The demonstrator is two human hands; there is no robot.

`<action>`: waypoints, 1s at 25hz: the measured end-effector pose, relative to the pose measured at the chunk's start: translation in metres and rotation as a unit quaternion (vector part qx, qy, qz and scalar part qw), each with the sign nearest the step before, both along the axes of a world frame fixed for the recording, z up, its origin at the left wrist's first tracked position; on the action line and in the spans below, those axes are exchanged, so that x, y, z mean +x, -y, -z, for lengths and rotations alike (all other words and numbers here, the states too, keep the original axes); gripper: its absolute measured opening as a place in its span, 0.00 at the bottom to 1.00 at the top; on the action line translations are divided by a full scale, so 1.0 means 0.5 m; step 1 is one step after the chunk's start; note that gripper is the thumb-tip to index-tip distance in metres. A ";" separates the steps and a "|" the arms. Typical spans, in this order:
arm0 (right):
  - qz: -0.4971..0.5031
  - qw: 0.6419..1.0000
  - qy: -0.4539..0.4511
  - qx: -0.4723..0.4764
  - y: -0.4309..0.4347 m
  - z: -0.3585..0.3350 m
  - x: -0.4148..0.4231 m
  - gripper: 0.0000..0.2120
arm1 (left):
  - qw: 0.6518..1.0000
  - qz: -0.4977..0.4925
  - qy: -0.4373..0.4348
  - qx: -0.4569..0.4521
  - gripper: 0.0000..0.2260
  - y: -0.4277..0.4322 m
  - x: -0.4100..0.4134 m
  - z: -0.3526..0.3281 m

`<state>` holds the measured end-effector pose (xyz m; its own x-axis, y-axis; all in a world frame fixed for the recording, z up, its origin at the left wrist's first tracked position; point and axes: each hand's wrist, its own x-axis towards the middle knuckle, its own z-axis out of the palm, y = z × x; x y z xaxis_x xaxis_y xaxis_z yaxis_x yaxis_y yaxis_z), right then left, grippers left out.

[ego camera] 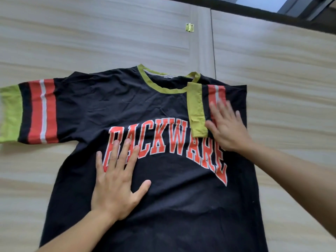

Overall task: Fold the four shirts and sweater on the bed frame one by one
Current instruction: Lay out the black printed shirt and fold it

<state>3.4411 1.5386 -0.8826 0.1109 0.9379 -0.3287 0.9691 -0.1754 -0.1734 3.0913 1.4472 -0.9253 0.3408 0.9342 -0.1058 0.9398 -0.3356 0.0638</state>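
brass hinge point(189, 27) top centre | dark sill point(254, 14) top right | window point(261, 1) above sill

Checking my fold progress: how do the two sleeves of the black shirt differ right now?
The spread sleeve lies flat, sticking out onto the bed frame; the folded sleeve is turned in over the black shirt. No hand touches the spread sleeve; the right hand presses on the folded sleeve. Both have green cuffs and red-and-white stripes.

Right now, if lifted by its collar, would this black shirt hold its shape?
Probably not: the black shirt lies limp with soft wrinkles, so it would droop. Its folded sleeve likely flops open unless the right hand presses it.
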 end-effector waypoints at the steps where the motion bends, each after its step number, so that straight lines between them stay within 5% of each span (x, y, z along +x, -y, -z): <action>1: -0.003 1.000 0.017 -0.009 0.007 0.012 -0.012 0.36 | 1.000 0.001 0.000 -0.002 0.43 -0.001 0.002 -0.001; 5: 0.050 0.980 -0.075 0.176 0.100 0.008 -0.194 0.33 | 1.000 0.000 0.014 -0.009 0.43 -0.002 0.002 -0.011; 7: 0.030 0.983 -0.091 0.156 0.181 0.031 -0.303 0.32 | 1.000 -0.002 0.028 -0.015 0.43 -0.003 -0.001 -0.014; 12: 0.057 0.990 0.039 0.123 0.228 0.104 -0.348 0.36 | 0.991 0.004 0.129 -0.031 0.35 0.003 -0.024 -0.027; 15: 0.059 0.990 0.043 0.123 0.226 0.104 -0.341 0.37 | 0.959 -0.078 0.258 0.084 0.27 -0.075 -0.115 -0.070; 17: 0.065 0.989 0.041 0.124 0.225 0.097 -0.342 0.37 | 0.924 -0.277 0.222 0.143 0.29 -0.174 -0.217 -0.084; 20: 0.071 0.989 0.047 0.121 0.220 0.091 -0.342 0.37 | 0.849 -0.513 0.125 -0.027 0.41 -0.294 -0.356 -0.065; 23: 0.069 0.989 0.047 0.120 0.223 0.092 -0.342 0.37 | 0.879 -0.475 0.031 -0.027 0.35 -0.330 -0.377 -0.065; 25: 0.070 0.989 0.046 0.121 0.222 0.087 -0.338 0.37 | 0.896 -0.440 0.060 0.007 0.23 -0.348 -0.345 -0.097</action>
